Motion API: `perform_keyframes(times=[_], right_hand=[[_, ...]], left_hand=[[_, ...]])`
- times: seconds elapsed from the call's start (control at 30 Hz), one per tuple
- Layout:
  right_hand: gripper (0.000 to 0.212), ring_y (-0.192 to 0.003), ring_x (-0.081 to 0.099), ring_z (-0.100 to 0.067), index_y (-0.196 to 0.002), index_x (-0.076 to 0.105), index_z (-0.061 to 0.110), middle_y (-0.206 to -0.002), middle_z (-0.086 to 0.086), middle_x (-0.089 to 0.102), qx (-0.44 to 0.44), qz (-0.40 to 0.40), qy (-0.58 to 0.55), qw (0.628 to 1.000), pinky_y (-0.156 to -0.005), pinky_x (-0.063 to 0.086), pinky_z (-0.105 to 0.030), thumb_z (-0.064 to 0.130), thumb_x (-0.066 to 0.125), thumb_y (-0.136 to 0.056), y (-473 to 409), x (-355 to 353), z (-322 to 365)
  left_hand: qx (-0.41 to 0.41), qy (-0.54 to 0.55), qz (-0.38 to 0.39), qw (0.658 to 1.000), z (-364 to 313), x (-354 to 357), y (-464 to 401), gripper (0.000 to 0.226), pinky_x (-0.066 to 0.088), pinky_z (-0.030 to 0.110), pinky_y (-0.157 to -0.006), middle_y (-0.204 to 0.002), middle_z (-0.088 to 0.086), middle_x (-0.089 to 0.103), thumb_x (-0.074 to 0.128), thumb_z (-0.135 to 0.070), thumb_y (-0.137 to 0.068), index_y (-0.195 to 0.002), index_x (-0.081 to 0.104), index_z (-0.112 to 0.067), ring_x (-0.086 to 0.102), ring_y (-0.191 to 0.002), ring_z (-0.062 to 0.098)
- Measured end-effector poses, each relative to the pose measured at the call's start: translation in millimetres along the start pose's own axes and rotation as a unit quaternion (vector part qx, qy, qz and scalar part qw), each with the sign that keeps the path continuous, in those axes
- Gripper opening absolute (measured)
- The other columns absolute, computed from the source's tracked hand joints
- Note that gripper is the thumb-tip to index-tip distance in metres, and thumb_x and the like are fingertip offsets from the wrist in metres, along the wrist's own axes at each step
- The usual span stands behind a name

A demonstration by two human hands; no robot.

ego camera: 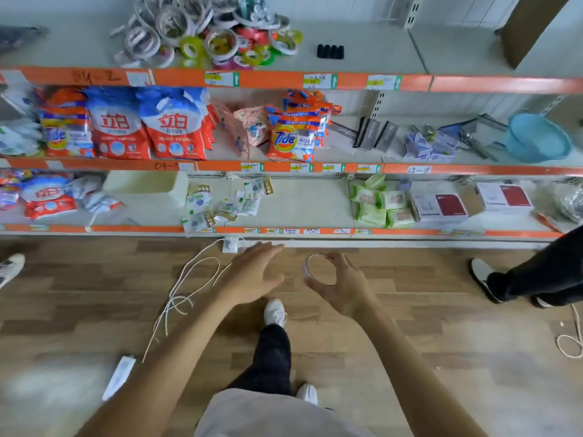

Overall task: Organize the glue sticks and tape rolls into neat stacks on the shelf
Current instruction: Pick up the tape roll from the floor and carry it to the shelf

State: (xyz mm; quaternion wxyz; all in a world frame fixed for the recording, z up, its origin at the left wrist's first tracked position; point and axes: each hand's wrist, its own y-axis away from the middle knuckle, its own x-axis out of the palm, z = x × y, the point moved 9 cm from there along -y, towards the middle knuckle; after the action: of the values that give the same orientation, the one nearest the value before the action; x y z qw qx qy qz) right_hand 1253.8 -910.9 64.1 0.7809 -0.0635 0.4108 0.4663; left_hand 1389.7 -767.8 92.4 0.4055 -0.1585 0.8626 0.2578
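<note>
A messy heap of tape rolls (208, 29), white, yellow-green and red, lies on the top shelf (378, 55). A short row of black glue sticks (330, 52) stands to the right of the heap. My right hand (342, 283) is low over the floor, in front of the bottom shelf, with its fingers closed around a thin clear tape roll (310, 269). My left hand (254, 272) hangs just to the left of it, flat, fingers spread, holding nothing.
The middle shelf holds detergent bags (121, 127), packets and a blue basin (538, 137). Sachets, wipes (378, 205) and boxes sit on the bottom shelf. White cords (189, 288) trail over the wooden floor. Another person's leg and shoe (492, 279) stand at right, a shoe (11, 268) at left.
</note>
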Motion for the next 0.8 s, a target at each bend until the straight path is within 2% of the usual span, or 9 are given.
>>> perform_keyframes(times=[0.2,0.33,0.5,0.6,0.7,0.8], right_hand=[[0.074,-0.125,0.048,-0.018,-0.133,0.049,0.022,-0.132,0.005,0.056,0.004,-0.074,0.007,0.997,-0.100,0.042,-0.031,0.064,0.071,-0.076,-108.4,-61.8,34.6],[0.072,-0.126,0.047,-0.021,-0.134,0.049,0.020,-0.134,0.000,0.055,-0.004,-0.124,0.002,0.992,-0.100,0.038,-0.030,0.056,0.075,-0.078,-175.2,-109.4,57.5],[0.064,-0.123,0.048,-0.019,-0.130,0.051,0.027,-0.131,0.005,0.056,-0.017,-0.169,-0.012,0.985,-0.099,0.039,-0.030,0.053,0.076,-0.078,-244.5,-170.5,69.7],[0.062,-0.122,0.048,-0.021,-0.128,0.053,0.025,-0.128,0.002,0.057,-0.047,-0.196,-0.012,0.979,-0.096,0.036,-0.026,0.049,0.079,-0.077,-289.0,-213.9,73.2],[0.063,-0.121,0.045,-0.019,-0.130,0.052,0.027,-0.129,0.004,0.055,-0.078,-0.200,-0.008,0.977,-0.093,0.031,-0.021,0.046,0.079,-0.077,-337.4,-256.5,72.4],[0.069,-0.122,0.046,-0.026,-0.132,0.052,0.018,-0.133,-0.004,0.055,-0.103,-0.202,0.015,0.974,-0.100,0.034,-0.029,0.043,0.082,-0.076,-388.4,-292.8,71.2]], left_hand=[[0.047,0.028,-0.032,0.998,-5.8,-75.9,-115.2,0.064,0.020,0.036,-0.123,-0.162,-0.002,0.029,0.059,-0.035,-0.099,-0.156,0.031,-0.027,0.019,-0.152,0.015],[0.092,0.003,-0.036,0.995,-15.7,-108.8,-189.4,0.063,0.026,0.039,-0.121,-0.159,0.000,0.036,0.061,-0.035,-0.097,-0.154,0.036,-0.026,0.027,-0.150,0.018],[0.149,-0.005,-0.048,0.988,-51.7,-147.8,-260.7,0.060,0.035,0.034,-0.114,-0.152,0.001,0.046,0.066,-0.030,-0.094,-0.149,0.044,-0.019,0.042,-0.140,0.018],[0.155,0.006,-0.072,0.985,-70.1,-173.0,-312.4,0.057,0.038,0.032,-0.110,-0.146,0.004,0.052,0.068,-0.028,-0.092,-0.145,0.049,-0.014,0.048,-0.133,0.021],[0.148,0.013,-0.103,0.984,-85.0,-199.0,-369.7,0.059,0.039,0.032,-0.110,-0.142,0.003,0.056,0.061,-0.036,-0.087,-0.141,0.054,-0.014,0.052,-0.130,0.019],[0.123,-0.005,-0.143,0.982,-97.8,-225.1,-424.9,0.053,0.042,0.035,-0.105,-0.137,0.009,0.059,0.064,-0.029,-0.088,-0.137,0.056,-0.009,0.054,-0.125,0.026]])
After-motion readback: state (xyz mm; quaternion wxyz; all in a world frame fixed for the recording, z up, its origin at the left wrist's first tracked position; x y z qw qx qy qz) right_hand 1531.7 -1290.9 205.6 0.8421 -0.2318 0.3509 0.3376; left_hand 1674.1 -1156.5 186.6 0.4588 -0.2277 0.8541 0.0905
